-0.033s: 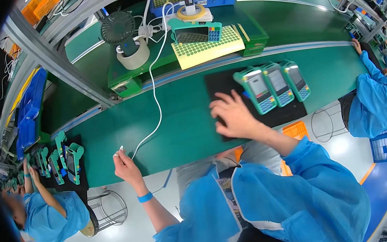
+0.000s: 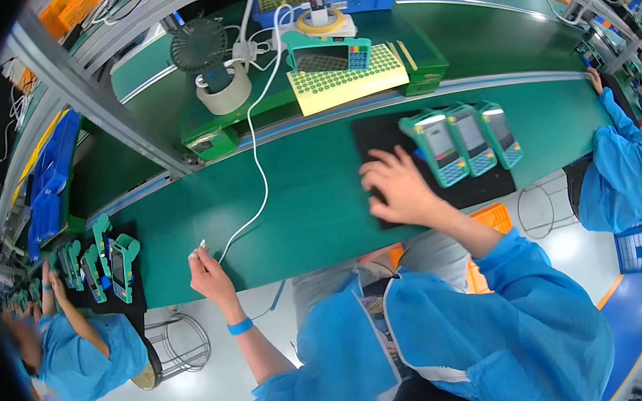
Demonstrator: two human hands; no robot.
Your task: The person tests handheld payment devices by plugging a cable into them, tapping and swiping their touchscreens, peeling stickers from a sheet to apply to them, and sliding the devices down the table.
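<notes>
My left hand [image 2: 213,282] is closed in a pinch on the plug end [image 2: 202,245] of a white cable [image 2: 257,148], above the bench's front left edge. The cable runs up to the equipment at the back. My right hand [image 2: 403,193] has its fingers spread over the left part of a black mat [image 2: 460,194] and holds nothing. Three green-cased handheld payment terminals [image 2: 443,152] lie side by side on that mat, to the right of my fingers. Their keypads face up.
Behind the bench [image 2: 313,201], a green raised shelf [image 2: 426,43] carries a small fan [image 2: 199,45], a yellow dotted sheet [image 2: 347,85] and another terminal [image 2: 325,54]. A metal post [image 2: 97,104] slants at left. Co-workers sit at both sides; more terminals [image 2: 123,269] stand at left.
The black mat and its three terminals have shifted a little to the right, and my right hand has moved the same way. My left hand still pinches the cable end in about the same place.
</notes>
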